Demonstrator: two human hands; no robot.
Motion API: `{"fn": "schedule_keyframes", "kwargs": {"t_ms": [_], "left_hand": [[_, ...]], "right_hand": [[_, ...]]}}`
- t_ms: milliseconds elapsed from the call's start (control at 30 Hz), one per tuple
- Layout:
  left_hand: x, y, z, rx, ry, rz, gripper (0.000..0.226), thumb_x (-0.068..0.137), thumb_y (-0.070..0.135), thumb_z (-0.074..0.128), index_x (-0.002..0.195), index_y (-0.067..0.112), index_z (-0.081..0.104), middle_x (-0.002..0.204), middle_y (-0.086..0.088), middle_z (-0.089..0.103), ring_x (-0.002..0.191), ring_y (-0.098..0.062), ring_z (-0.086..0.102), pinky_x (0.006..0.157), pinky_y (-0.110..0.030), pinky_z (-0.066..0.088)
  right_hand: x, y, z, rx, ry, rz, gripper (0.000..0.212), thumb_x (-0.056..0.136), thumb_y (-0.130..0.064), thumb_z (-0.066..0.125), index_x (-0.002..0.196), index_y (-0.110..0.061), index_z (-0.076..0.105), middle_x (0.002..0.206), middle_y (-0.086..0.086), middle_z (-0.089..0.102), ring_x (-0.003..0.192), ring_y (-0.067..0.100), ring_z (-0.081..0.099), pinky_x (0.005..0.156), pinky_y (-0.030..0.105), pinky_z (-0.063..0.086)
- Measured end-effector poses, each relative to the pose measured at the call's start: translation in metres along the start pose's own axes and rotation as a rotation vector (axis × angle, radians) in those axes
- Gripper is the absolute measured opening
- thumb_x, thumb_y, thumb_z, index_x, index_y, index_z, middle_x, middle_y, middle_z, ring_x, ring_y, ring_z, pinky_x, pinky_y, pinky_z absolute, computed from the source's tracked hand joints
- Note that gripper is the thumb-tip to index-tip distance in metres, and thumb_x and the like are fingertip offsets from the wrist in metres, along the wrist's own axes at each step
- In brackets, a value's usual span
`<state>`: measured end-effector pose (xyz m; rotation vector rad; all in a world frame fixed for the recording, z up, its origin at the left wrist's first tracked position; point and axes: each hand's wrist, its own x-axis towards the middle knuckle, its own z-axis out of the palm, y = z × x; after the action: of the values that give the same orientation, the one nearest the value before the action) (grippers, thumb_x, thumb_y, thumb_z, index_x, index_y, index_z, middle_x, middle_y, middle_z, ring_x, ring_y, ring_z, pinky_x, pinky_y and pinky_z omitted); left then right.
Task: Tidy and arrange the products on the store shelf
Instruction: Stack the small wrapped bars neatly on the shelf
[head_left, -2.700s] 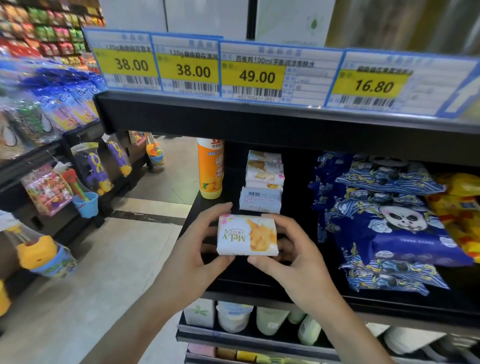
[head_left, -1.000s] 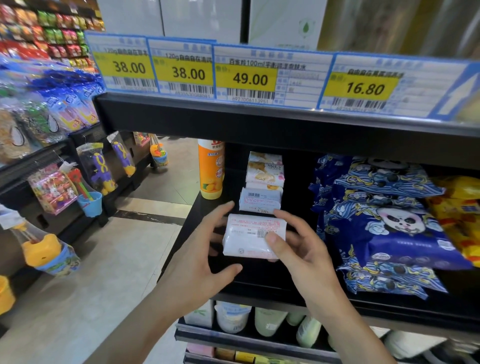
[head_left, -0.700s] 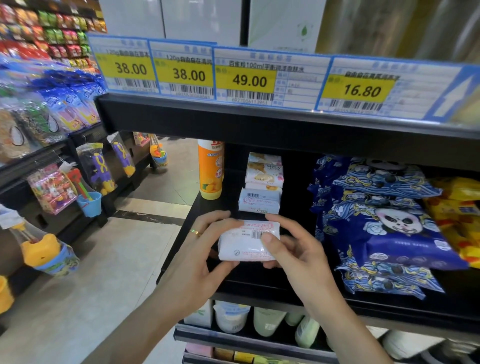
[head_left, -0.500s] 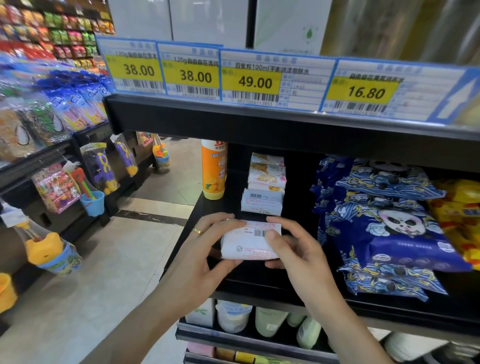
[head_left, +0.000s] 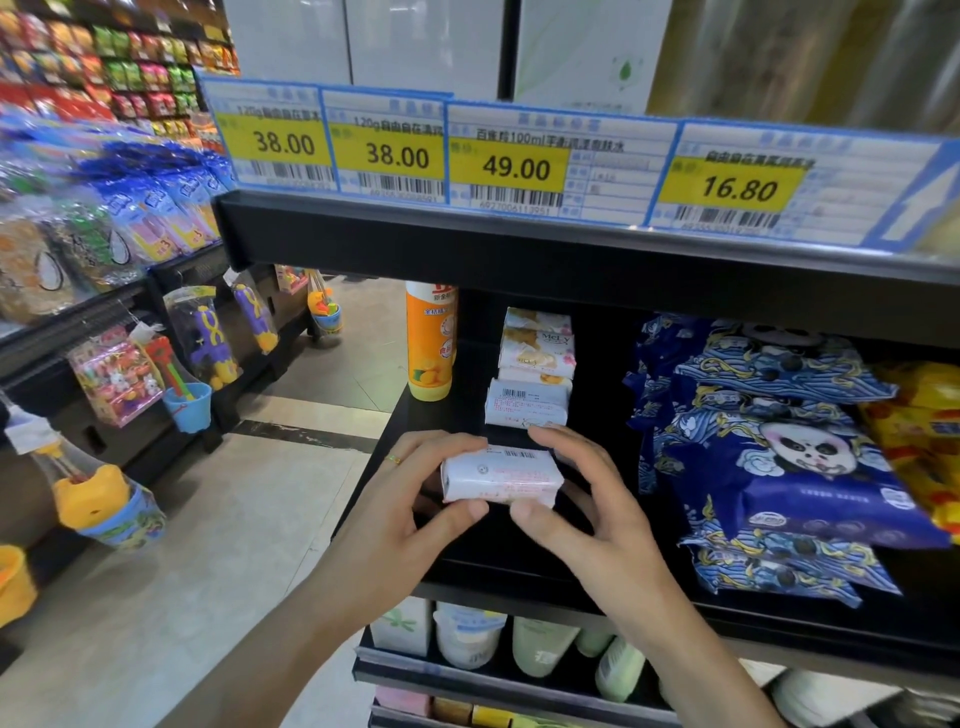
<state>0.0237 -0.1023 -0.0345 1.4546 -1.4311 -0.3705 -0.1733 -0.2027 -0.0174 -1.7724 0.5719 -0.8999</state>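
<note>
Hands: left hand (head_left: 410, 499), right hand (head_left: 582, 499) both pinch one soap pack (head_left: 500, 475) | one orange bottle (head_left: 430, 343)

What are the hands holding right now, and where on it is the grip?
Both hold one white soap pack. The left hand grips its left end, thumb underneath; the right hand grips its right end, thumb at the lower front edge.
</note>
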Motion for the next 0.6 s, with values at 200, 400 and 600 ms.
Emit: {"fn": "schedule_keyframes", "kwargs": {"t_ms": [200,400,600], "left_hand": [[-0.0002,-0.0004,0.0012,-0.044,-0.022,-0.095,0.046,0.092,0.060,0.062,0.137,0.050,0.055,0.126,0.015,0.059,0.120,-0.015,0.063,0.098,-0.034,0.056],[0.0033,0.0026,-0.0004,-0.132,-0.061,-0.148,0.043,0.095,0.063,0.058,0.133,0.044,0.058,0.123,0.008,0.069,0.115,-0.019,0.067,0.097,-0.044,0.057],[0.0068,0.0049,0.0013,-0.172,-0.080,-0.209,0.047,0.094,0.069,0.057,0.132,0.041,0.059,0.125,0.013,0.072,0.118,-0.013,0.067,0.104,-0.047,0.053]], "right_hand": [[0.0018,0.0030,0.0012,-0.082,-0.025,0.006,0.066,0.087,0.004,0.074,0.133,-0.042,0.061,0.141,-0.018,0.056,0.138,0.005,0.047,0.115,0.031,0.043],[0.0025,0.0032,0.0000,-0.062,-0.019,0.045,0.050,0.094,-0.009,0.073,0.123,-0.048,0.063,0.125,-0.015,0.070,0.121,0.007,0.062,0.097,0.022,0.051],[0.0028,0.0052,-0.0008,-0.060,-0.017,0.061,0.038,0.096,-0.020,0.073,0.122,-0.045,0.063,0.121,-0.013,0.071,0.114,0.008,0.065,0.091,0.021,0.052]]}}
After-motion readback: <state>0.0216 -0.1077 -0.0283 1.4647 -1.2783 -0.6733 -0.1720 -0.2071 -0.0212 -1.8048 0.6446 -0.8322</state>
